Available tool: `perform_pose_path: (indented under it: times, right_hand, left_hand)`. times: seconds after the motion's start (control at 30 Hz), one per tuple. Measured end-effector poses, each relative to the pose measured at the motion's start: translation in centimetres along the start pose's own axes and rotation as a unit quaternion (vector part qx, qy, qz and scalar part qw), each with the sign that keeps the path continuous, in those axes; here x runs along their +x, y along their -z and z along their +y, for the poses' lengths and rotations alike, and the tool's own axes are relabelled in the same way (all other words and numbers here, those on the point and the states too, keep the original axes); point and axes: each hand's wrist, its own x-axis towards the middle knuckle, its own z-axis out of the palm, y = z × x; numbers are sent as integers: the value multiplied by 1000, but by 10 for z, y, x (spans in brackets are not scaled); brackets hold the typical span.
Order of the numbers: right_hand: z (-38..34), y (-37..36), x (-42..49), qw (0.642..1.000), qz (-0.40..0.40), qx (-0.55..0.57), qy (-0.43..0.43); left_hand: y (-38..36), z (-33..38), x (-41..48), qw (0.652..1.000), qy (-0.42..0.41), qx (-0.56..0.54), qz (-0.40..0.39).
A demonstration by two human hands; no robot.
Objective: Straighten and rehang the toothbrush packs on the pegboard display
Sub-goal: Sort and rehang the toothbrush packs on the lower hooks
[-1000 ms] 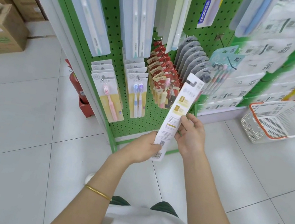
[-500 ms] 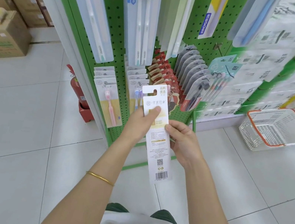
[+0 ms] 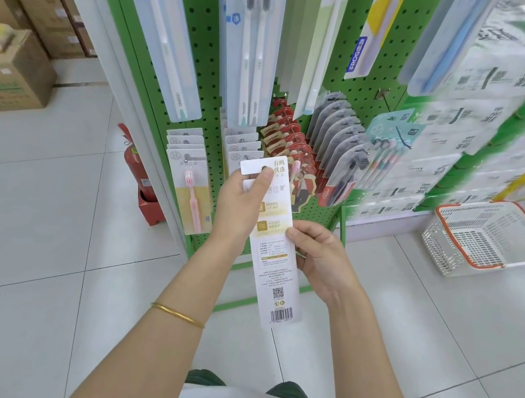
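While it is held upright in front of the lower edge of the green perforated metal pegboard [image 3: 198,32], the long white card-backed toothbrush pack [image 3: 275,246] shows its printed back, barcode end lowest and top leaning slightly left.
- Left hand [image 3: 239,205]: curled round the pack's top, thumb pressed on the card face beside the hang hole. A second white card edge shows under the thumb; whether it is a separate pack cannot be told.
- Right hand [image 3: 320,260]: pinches the pack's right edge at mid-length, thumb on the face, fingers behind.
- Thin gold bangle [image 3: 177,315]: one, on the left wrist.

Room to move: bare floor lies left of the panel's white side edge and beneath the hands. The pack's top edge overlaps the lower row as seen from the head camera.

Pegboard, lower row from the left corner:
- Pink-brush cards on yellow backing [image 3: 190,193]: about five.
- White cards [image 3: 243,147]: four showing.
- Red packs [image 3: 285,136]: a fanned group, count unclear.
- Clear grey packs with dark brushes [image 3: 337,135]: six or more.
- Teal multi-brush pack [image 3: 390,140]: one.

Upper row: five long clear packs.

Surroundings:
- Pale glossy tiled floor [image 3: 23,228].
- Red fire extinguisher [image 3: 134,160]: one, by the panel's foot.
- White wire basket with orange rim [image 3: 491,237]: one, on the floor at the right.
- Brown cardboard boxes [image 3: 3,75]: stacked at the left
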Motion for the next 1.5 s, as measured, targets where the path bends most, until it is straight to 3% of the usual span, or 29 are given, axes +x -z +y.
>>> perform_pose_path:
  times: [0.33,0.53,0.67,0.83,1.0,1.23,1.5]
  right_hand:
    - [12,0,3,992,-63,51,-95]
    - [18,-18,8,979,-162,26,-117]
    - [22,-39,19,976,-180,1,-125]
    - [34,-80,40,984,-73,-138,-91]
    - [41,-121,61,959,49,-280,5]
    - [64,-146,79,904,142,-400,57]
    - [83,-161,100,890,183,-414,50]
  left_hand:
    - [1,-6,9,997,46,-61,2]
    - [15,-8,11,994,90,-56,1]
    - [38,-11,15,994,101,-42,1]
    - [70,-17,21,994,78,-14,75]
    - [99,-19,29,984,56,-10,170]
    - [113,-23,40,988,22,31,148]
    - [121,-36,57,985,9,116,124]
